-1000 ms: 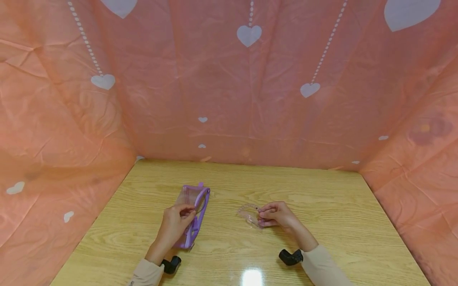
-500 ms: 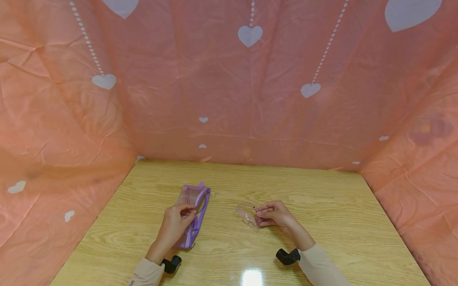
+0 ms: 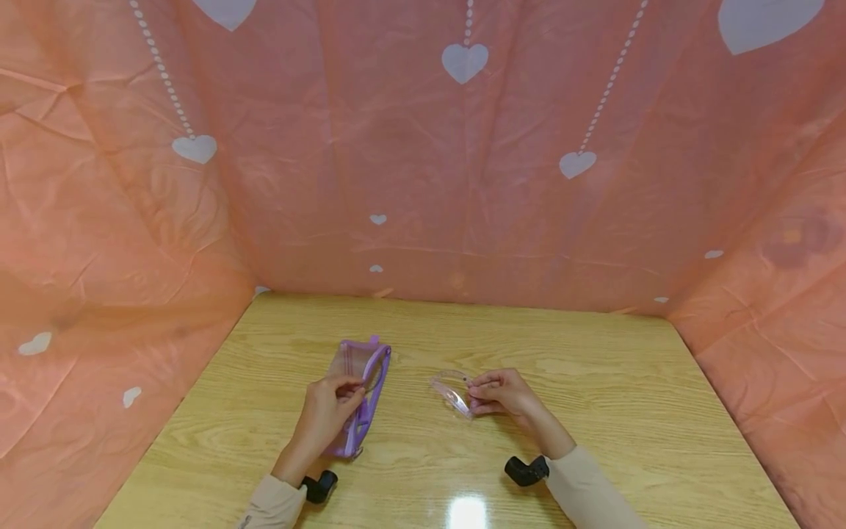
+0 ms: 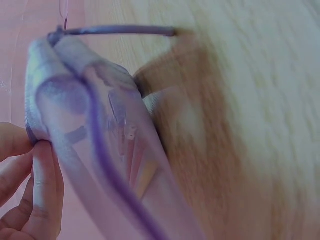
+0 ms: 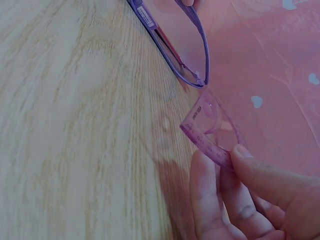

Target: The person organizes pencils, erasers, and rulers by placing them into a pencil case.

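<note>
A see-through pencil case (image 3: 344,360) with purple trim stands at the left of the table, its zipped mouth spread apart. My left hand (image 3: 325,411) pinches one edge of that mouth between thumb and fingers. Inside the pencil case (image 4: 117,165), a few slim items show through the clear side in the left wrist view. To the right, my right hand (image 3: 509,397) holds a clear pinkish protractor (image 3: 452,397) by one end, above the table. In the right wrist view the thumb lies on top of the protractor (image 5: 212,127), with the fingers beneath.
The wooden table (image 3: 595,382) is bounded at the back and sides by a pink cloth (image 3: 410,162) with white hearts. A black wrist camera (image 3: 525,471) sits by the right sleeve, another camera (image 3: 320,486) by the left.
My right hand has shifted slightly left with the protractor, toward the pencil case, and the protractor has tilted. My left hand keeps its pinch on the pencil case's edge.
</note>
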A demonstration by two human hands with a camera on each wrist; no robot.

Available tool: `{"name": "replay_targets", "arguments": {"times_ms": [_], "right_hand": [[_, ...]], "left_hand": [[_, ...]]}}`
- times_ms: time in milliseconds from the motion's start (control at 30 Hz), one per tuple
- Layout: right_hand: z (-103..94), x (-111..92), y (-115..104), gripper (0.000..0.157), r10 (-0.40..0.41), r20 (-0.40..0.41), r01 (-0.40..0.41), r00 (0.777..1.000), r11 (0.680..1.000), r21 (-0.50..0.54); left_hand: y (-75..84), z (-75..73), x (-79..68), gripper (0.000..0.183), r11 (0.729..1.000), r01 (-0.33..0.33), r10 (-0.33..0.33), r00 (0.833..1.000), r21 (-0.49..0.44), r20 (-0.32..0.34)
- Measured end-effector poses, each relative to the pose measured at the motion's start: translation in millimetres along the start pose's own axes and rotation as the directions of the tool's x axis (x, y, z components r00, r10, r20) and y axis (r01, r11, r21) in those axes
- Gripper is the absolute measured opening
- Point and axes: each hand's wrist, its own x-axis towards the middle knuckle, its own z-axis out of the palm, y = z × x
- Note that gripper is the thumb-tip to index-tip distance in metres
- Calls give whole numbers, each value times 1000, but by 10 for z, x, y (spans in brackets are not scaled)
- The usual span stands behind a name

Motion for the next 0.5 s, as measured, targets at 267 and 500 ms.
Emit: {"name": "replay_targets", "arguments": {"times_ms": [267,500], "right_hand": [[64,36,13,26,-9,-6,9,1000,1000,21],[132,82,40,31,-21,4,21,1000,999,24]], "left_hand": [[10,-8,1,11,1000,5,-5,1000,4,-2],[2,-1,3,11,1000,15,-15,1000,0,5]]}}
